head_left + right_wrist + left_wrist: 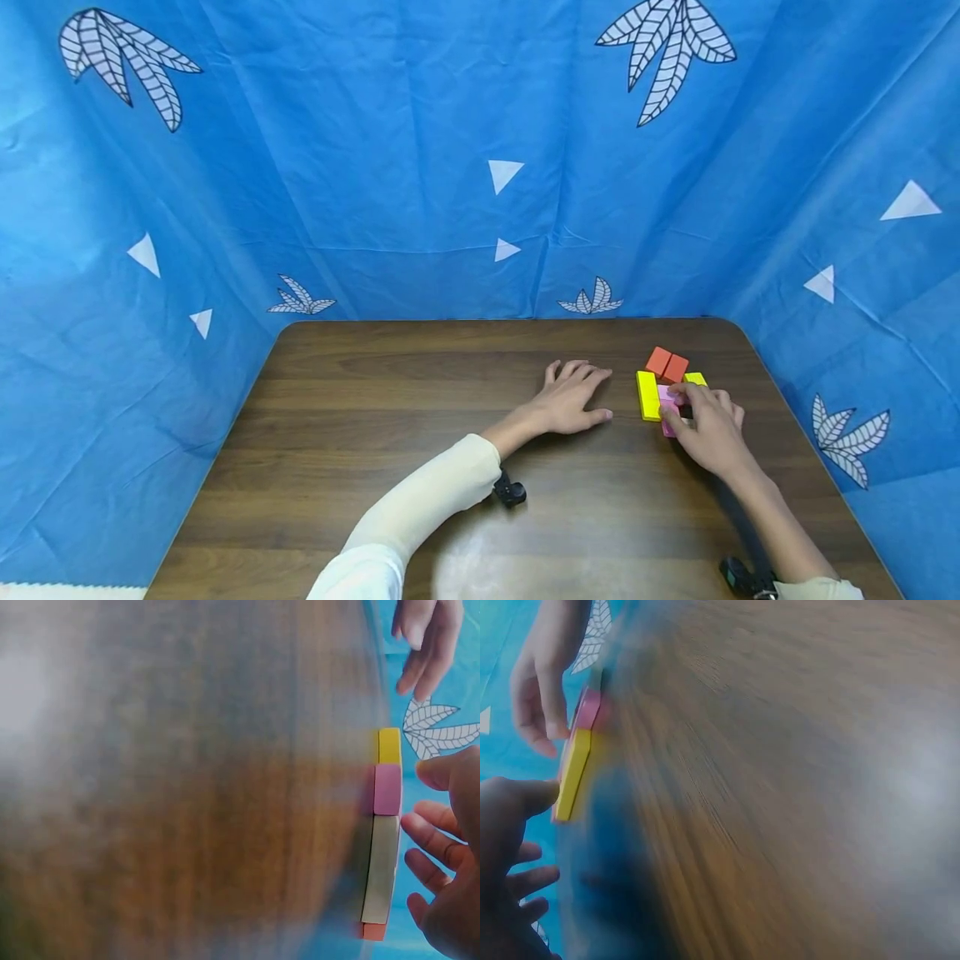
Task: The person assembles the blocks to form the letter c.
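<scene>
My right hand is over a small group of flat coloured blocks, thumb and index fingertips right at the pink blocks. A long yellow block lies along their left side, and two orange-red square blocks sit at the far side. Another yellow block is partly hidden behind the right hand. In the right wrist view, a pale long block stands beside a pink one, below spread fingers. To the left of the group, my left hand is low over the table, fingers spread, holding nothing.
The blocks lie on a brown wood-patterned table toward its far right corner. Blue cloth with white leaf and triangle prints hangs behind and at both sides. Black wrist gear shows at each forearm.
</scene>
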Action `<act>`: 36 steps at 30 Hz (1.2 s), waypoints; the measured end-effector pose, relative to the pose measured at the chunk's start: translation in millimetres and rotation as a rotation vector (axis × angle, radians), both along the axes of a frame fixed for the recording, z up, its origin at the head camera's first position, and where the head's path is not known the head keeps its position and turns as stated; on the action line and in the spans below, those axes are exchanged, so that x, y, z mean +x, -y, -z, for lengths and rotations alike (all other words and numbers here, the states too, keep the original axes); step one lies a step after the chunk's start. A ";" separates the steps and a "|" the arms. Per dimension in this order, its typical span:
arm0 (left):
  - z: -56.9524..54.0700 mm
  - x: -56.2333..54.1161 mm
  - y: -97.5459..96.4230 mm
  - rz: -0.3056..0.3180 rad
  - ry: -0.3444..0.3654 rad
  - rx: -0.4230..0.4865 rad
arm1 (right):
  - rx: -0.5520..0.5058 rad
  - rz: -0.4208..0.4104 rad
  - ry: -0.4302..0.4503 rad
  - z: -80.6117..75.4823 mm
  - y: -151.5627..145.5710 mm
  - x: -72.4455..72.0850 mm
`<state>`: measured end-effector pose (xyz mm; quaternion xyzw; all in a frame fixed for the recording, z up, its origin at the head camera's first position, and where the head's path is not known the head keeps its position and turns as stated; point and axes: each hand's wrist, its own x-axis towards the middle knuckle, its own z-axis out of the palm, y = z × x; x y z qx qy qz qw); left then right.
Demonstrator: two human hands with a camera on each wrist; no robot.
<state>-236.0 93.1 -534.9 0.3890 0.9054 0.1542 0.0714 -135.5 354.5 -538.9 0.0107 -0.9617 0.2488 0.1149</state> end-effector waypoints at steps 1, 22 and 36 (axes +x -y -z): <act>-0.1 -0.2 -6.4 0.005 -0.005 0.001 | 0.006 0.005 0.005 -0.2 0.2 1.0; 8.7 -6.5 -73.2 0.014 -0.014 -0.041 | 0.127 0.084 0.080 -3.3 3.8 6.8; 15.0 -5.6 -81.1 0.021 -0.098 -0.100 | 0.128 0.153 0.032 -2.0 7.3 9.1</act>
